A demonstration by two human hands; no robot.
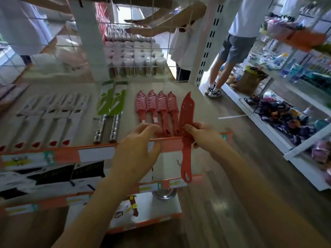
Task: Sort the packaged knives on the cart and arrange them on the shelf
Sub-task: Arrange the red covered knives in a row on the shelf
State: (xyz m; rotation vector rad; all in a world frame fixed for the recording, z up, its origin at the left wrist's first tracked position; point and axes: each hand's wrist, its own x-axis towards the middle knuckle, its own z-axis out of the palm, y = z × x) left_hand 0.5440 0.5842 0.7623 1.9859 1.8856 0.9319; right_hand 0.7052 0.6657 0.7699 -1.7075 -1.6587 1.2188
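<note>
Red sheathed knife (186, 122), slotted cover, looped handle, pinched by right hand (200, 135)

All we can really see of ourselves is two bare arms: our left hand (138, 145) and right hand (203, 136) are both bare, the forearms (100, 203) are bare as far down as we can see, and finer details are too blurry.

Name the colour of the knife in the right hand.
Red: the knife shows best in the head view.
</note>
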